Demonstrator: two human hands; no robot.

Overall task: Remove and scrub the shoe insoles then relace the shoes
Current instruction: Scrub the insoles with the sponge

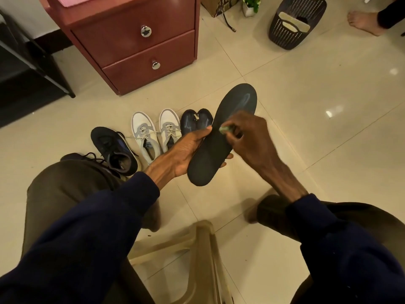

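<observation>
Tiled floor point(306, 102), red drawers point(135, 44) behind, black shoe point(114, 148) and white shoes point(153, 132) lined up ahead, two dark insoles point(192, 122) lying just right of them. Insole point(221, 145) held up off floor between both hands, long axis running heel near lap to toe up and away, tilted right. Left hand point(188, 148) under heel half, fingers curled round underside, thumb hooked over left edge. Right hand point(249, 137) over middle from right, fingers pinching small greenish pad point(225, 129), blurred, against top face. Toe half beyond right hand; next stroke probably along that axis, left hand bracing.
</observation>
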